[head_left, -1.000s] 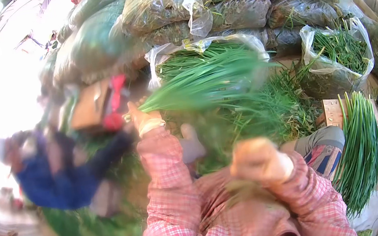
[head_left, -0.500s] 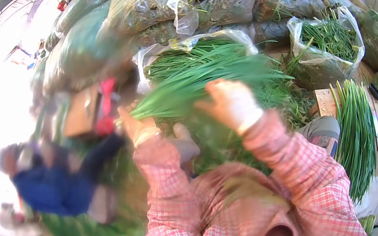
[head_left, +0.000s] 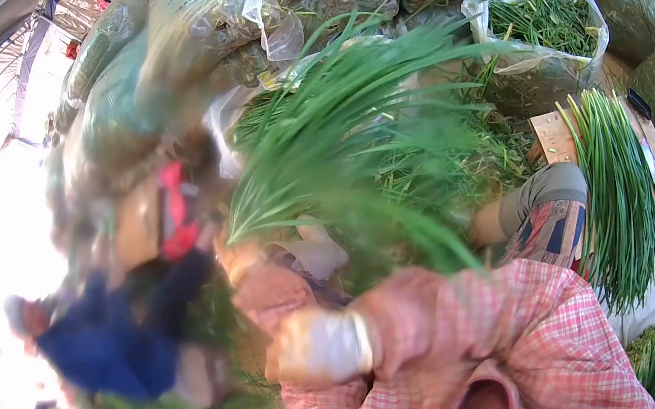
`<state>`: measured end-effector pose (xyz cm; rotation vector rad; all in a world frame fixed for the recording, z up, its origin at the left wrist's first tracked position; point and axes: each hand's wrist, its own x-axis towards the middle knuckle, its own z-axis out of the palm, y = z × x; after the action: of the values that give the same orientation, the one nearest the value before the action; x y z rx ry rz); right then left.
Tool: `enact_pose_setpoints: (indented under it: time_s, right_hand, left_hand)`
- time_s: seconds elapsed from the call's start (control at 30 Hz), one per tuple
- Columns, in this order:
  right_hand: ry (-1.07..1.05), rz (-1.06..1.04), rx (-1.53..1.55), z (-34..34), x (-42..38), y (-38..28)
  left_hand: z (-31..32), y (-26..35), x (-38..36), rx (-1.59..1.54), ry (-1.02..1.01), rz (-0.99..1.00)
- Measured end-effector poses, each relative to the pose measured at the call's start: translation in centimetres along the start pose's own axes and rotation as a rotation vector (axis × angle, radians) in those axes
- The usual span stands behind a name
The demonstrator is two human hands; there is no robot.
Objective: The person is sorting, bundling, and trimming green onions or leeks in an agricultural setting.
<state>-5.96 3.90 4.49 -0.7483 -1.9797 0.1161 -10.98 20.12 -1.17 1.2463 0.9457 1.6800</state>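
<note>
My left hand (head_left: 239,258) is closed round the pale lower ends of a loose bunch of garlic chives (head_left: 325,135). The long green leaves fan out up and to the right, smeared by motion. My right hand (head_left: 313,350), in a pale glove, is low in front of me, across my left forearm and apart from the leaves; its fingers are blurred. A neat bundle of garlic chives (head_left: 617,199) lies on a wooden board (head_left: 552,139) to my right, pale ends at the top. Between my legs is a heap of loose green leaves (head_left: 500,149).
Ahead, an open plastic bag (head_left: 226,139) of greens stands partly behind the bunch, with another open bag (head_left: 533,62) farther right. Stuffed bags (head_left: 197,18) are stacked behind. A person in blue (head_left: 113,344) sits at the left. A black-handled tool (head_left: 638,103) lies by the board.
My right hand has swung from beside the leaves down and left to my left forearm. The bunch, still in my left hand, has fanned out and its leaves have risen.
</note>
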Motion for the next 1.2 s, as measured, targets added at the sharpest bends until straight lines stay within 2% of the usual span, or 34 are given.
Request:
enact_pose_setpoints:
  time_s: [0.07,0.2,0.3,0.4,0.43,0.47,0.53,0.57,0.6,0.63,0.7,0.73,0.8,0.9,0.93,0.97,1.0,1.03,1.1,1.17,1.2]
  right_hand:
    - [0.145,-0.105,-0.044,1.1,-0.1,-1.9]
    - [-0.237,0.072,0.059,0.0,-4.5,-2.2]
    - [-0.491,0.332,0.093,-3.0,-9.0,0.6]
    - [-0.734,0.784,-0.302,-6.4,-14.6,3.9]
    - [-0.615,0.849,-0.536,-7.0,-17.5,4.0]
    - [-0.628,0.828,-0.765,-7.4,-20.3,4.3]
    - [-0.537,0.892,-0.573,-12.4,-16.1,1.6]
    - [-0.592,0.926,-0.441,-14.5,-13.0,0.6]
    - [-0.315,0.629,-0.517,-14.7,-12.2,0.9]
    - [-0.187,0.599,-0.492,-16.4,-8.4,-0.5]
    - [0.170,0.394,-0.311,-18.9,-2.6,-0.5]
    - [0.395,0.254,-0.415,-18.5,-1.2,0.1]
    - [0.579,0.147,-0.414,-18.6,2.0,1.6]
    - [0.566,0.111,-0.276,-23.1,1.3,2.5]
    - [0.538,0.100,-0.391,-24.6,0.5,2.3]
    - [0.487,0.152,-0.552,-26.0,-0.2,1.2]
    - [0.433,0.203,-0.712,-27.7,-1.2,-0.1]
    - [0.406,0.329,-0.812,-30.7,-3.0,-1.4]
    - [0.366,0.586,-0.909,-35.4,-6.2,-4.6]
    - [0.313,0.836,-0.910,-38.9,-9.3,-8.5]
    - [0.286,0.956,-0.910,-40.5,-11.3,-10.2]
  left_hand:
    - [0.2,0.1,0.5,-0.006,-0.006,0.013]
    - [0.1,0.3,1.3,-0.015,0.005,0.035]
    - [-0.5,1.2,2.2,-0.028,0.035,0.048]
    - [-1.0,2.2,3.4,-0.042,0.077,0.078]
    - [-0.9,2.4,4.0,-0.038,0.082,0.088]
    - [-0.7,3.1,4.8,-0.031,0.089,0.112]
    - [0.4,4.8,6.9,-0.010,0.070,0.177]
    - [1.2,5.9,7.7,-0.013,0.043,0.201]
    - [2.2,7.2,8.3,-0.020,0.016,0.238]
    - [3.1,8.7,8.6,-0.030,-0.011,0.274]
    - [5.9,10.9,7.9,-0.064,-0.109,0.342]
    - [7.5,12.0,7.1,-0.109,-0.203,0.368]
    - [10.6,13.4,4.3,-0.215,-0.458,0.386]
    - [16.0,16.6,-1.7,-0.325,-0.831,0.421]
    - [18.6,18.7,-3.7,-0.651,-1.065,0.296]
    - [21.3,21.1,-5.9,-0.945,-1.292,0.100]
    - [24.7,22.5,-9.4,-0.566,-1.004,0.409]
    - [27.0,22.8,-10.7,-0.562,-0.922,0.486]
    - [31.3,21.7,-12.1,-0.835,-1.007,0.466]
    - [35.4,20.8,-16.5,-0.954,-1.104,0.262]
    - [37.0,20.5,-20.1,-0.919,-1.155,0.011]
